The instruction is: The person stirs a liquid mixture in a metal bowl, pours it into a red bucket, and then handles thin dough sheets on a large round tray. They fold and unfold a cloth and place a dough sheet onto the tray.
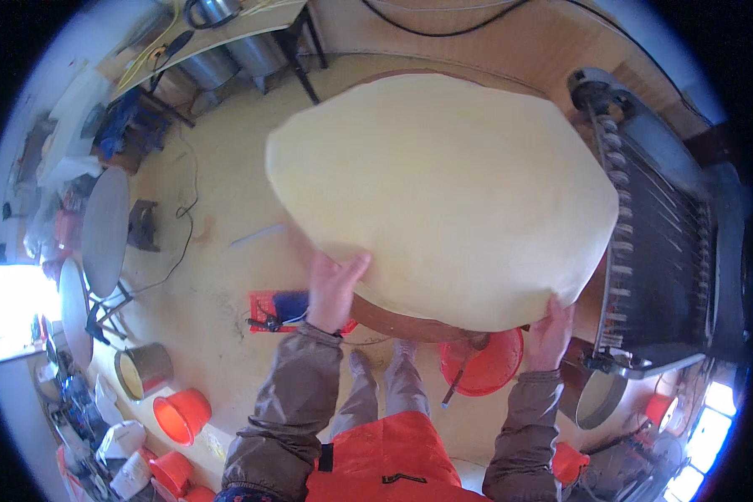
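A large pale yellow sheet [443,192] with a many-sided outline spreads in front of me and covers most of a brown round surface [402,322] beneath it. My left hand [333,289] grips its near left edge, thumb on top and fingers under the rim. At the near right edge my right hand [552,335] is closed on the sheet, its fingers partly hidden below. I cannot tell what the sheet is made of, nor whether it rests on the brown surface or is held above it.
A dark machine with a row of rollers [619,226] stands close on the right. Below the sheet are a red basin [485,364] and a red crate [268,311]. An orange bucket [181,416] and a metal pot [145,371] sit at left; a cable [194,188] crosses the floor.
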`<move>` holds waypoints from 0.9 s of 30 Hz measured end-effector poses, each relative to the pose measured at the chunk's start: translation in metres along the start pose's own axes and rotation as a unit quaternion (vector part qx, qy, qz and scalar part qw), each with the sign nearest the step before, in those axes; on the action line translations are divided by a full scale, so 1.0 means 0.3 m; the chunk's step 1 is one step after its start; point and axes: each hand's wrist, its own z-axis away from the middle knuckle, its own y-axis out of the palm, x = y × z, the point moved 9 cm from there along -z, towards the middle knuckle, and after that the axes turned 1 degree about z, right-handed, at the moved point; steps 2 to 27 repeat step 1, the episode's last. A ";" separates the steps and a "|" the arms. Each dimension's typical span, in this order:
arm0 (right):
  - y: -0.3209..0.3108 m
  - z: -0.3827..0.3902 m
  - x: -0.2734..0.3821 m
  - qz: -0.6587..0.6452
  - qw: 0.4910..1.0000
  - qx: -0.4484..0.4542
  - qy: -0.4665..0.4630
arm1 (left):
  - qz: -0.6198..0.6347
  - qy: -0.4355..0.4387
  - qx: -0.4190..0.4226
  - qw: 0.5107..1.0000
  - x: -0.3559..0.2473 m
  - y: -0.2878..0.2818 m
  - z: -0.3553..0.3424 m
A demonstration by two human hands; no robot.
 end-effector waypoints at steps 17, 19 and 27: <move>-0.057 0.000 -0.115 0.009 0.998 -0.022 0.052 | -0.032 -0.031 -0.012 0.999 0.061 -0.057 0.013; -0.057 0.000 -0.115 0.009 0.998 -0.022 0.052 | -0.032 -0.031 -0.012 0.999 0.061 -0.057 0.013; -0.057 0.000 -0.115 0.009 0.998 -0.022 0.052 | -0.032 -0.031 -0.012 0.999 0.061 -0.057 0.013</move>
